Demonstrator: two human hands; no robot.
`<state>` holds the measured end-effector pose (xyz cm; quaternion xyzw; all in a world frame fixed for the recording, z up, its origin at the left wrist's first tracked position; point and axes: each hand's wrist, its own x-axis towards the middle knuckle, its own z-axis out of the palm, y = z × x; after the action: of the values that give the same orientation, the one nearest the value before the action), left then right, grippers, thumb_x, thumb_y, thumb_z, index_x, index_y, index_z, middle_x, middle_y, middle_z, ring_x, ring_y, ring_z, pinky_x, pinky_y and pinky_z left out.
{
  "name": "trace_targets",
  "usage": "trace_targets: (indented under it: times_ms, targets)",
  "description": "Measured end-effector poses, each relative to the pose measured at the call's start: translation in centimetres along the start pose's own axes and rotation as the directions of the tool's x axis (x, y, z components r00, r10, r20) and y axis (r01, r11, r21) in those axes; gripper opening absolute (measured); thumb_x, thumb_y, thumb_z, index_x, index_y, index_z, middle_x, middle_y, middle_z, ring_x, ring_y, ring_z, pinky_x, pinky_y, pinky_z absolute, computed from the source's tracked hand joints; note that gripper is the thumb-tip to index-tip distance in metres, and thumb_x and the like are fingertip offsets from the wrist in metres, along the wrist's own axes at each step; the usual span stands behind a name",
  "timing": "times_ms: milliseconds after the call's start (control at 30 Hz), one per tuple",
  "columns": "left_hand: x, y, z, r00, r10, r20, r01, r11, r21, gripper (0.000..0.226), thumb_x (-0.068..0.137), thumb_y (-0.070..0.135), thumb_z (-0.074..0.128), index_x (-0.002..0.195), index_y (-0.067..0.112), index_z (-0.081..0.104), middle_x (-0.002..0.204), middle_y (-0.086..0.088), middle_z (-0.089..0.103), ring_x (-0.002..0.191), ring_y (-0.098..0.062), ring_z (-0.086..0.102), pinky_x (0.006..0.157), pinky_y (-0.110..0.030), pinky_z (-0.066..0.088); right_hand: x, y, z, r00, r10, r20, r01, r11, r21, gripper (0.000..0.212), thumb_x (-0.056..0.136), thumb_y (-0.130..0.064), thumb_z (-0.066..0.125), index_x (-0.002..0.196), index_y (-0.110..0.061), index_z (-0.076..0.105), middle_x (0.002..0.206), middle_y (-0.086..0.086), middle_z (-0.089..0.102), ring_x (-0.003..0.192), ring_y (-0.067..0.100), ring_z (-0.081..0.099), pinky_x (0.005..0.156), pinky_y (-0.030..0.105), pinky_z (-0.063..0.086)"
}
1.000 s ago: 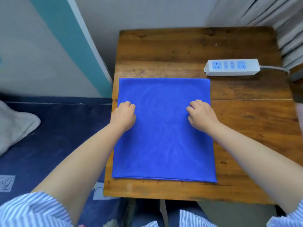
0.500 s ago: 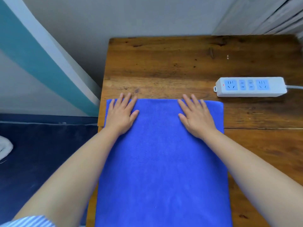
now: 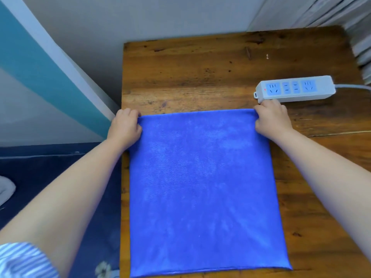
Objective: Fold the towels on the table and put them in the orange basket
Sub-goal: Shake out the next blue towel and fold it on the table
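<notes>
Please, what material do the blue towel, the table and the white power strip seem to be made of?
Blue towel: probably microfiber or a similar soft fabric; matte, short fuzzy nap with lighter brushed patches.
Table: looks like wood, stained brown; visible grain, dark knots and a plank seam, with a slight sheen.
Power strip: seemingly hard plastic; smooth white casing with light blue socket faces.

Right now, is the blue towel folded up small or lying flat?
Lying flat: the blue towel is spread on the table, both hands gripping its far corners.
</notes>
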<state>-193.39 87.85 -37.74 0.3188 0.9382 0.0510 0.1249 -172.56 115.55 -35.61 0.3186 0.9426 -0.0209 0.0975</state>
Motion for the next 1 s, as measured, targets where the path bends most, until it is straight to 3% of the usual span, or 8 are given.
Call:
trace_targets:
  times_ms: [100,267,633,800,1000]
  targets:
    - [-0.7,-0.5,-0.9,0.997,0.073,-0.002,-0.073,0.997,-0.012,0.025,0.085,0.001,0.045,0.103,-0.004,0.060,0.104,-0.024,0.056,0.102,-0.039,0.047,0.081,-0.043,0.043,-0.7,-0.2,-0.9,0.999,0.040,-0.029,-0.039,0.999,0.037,0.025,0.080,0.003,0.049,0.101,0.005,0.064,0.110,0.022,0.055,0.107,0.040,0.041,0.084,0.040,0.036]
    - [-4.3,-1.8,-2.2,0.995,0.076,-0.057,-0.079,0.996,-0.045,0.016,0.086,0.006,0.055,0.098,-0.001,0.064,0.099,-0.022,0.056,0.098,-0.037,0.052,0.073,-0.040,0.042,-4.9,0.1,-2.2,0.984,0.091,-0.154,-0.080,0.994,0.072,0.025,0.084,0.001,0.048,0.103,0.002,0.066,0.103,0.023,0.060,0.102,0.039,0.047,0.082,0.041,0.039]
    - [-15.5,-2.0,-2.9,0.966,0.251,-0.062,-0.248,0.968,0.045,0.018,0.088,0.008,0.054,0.097,-0.003,0.066,0.096,-0.025,0.060,0.094,-0.037,0.056,0.069,-0.044,0.045,-16.5,2.1,-2.1,0.944,-0.029,-0.328,0.068,0.992,0.106,0.020,0.077,0.008,0.054,0.091,0.010,0.069,0.087,0.031,0.064,0.088,0.045,0.055,0.074,0.045,0.042]
    - [-21.1,-1.3,-2.6,0.942,0.295,-0.159,-0.295,0.955,0.029,0.003,0.071,-0.009,0.063,0.074,-0.008,0.064,0.073,-0.026,0.059,0.071,-0.039,0.060,0.052,-0.042,0.048,-20.8,3.2,-0.8,0.898,-0.090,-0.430,0.175,0.971,0.164,0.012,0.067,0.014,0.061,0.075,0.011,0.068,0.074,0.028,0.065,0.073,0.045,0.059,0.065,0.046,0.049]
    - [-27.9,0.6,-1.1,0.941,0.282,-0.187,-0.277,0.959,0.052,0.011,0.055,-0.013,0.063,0.058,-0.006,0.055,0.056,-0.021,0.052,0.049,-0.033,0.055,0.036,-0.031,0.040,-25.5,4.9,1.4,0.851,-0.198,-0.486,0.306,0.940,0.151,0.010,0.060,0.008,0.055,0.063,0.009,0.065,0.063,0.024,0.063,0.062,0.042,0.061,0.056,0.043,0.053]
